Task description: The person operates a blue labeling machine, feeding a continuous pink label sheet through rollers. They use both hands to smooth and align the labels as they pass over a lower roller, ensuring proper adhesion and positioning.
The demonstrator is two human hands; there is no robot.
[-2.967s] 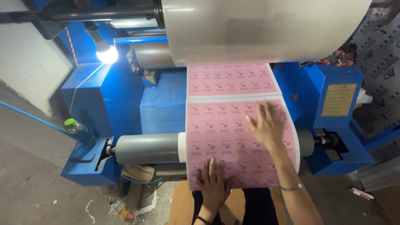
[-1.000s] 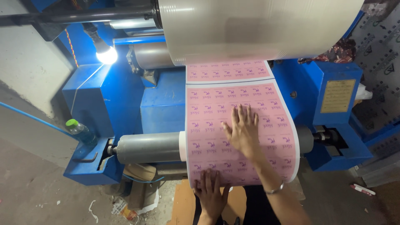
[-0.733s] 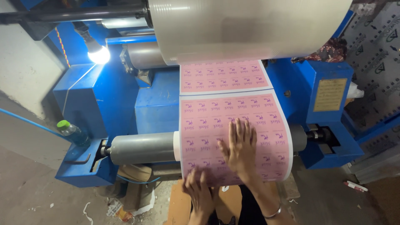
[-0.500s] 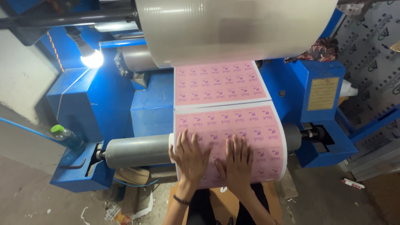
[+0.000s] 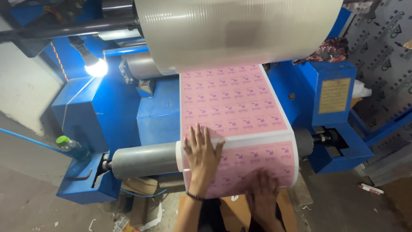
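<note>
One pink printed sheet (image 5: 234, 111) runs down from the big clear film roll (image 5: 240, 30) over one grey roller (image 5: 143, 160); two hands press it, left hand (image 5: 202, 157) flat with fingers spread near its left edge, right hand (image 5: 262, 195) flat at its bottom edge, neither gripping anything. One green-capped bottle (image 5: 71, 147) sits on the blue machine (image 5: 101, 116).

Grey roller (image 5: 143, 160) of the blue machine (image 5: 113, 111) carries the pink printed sheet (image 5: 234, 107), which wraps over it directly under both hands; left hand (image 5: 201, 157) lies flat, fingers spread, on the sheet's left part, right hand (image 5: 262, 195) flat on its lower edge, blurred. Bare roller extends left of the left hand; a green-capped bottle (image 5: 71, 147) stands on the machine's ledge further left. Concrete floor (image 5: 30, 202) below and left of the hands holds paper scraps (image 5: 148, 217); brown cardboard (image 5: 234, 212) lies under the wrists.
</note>
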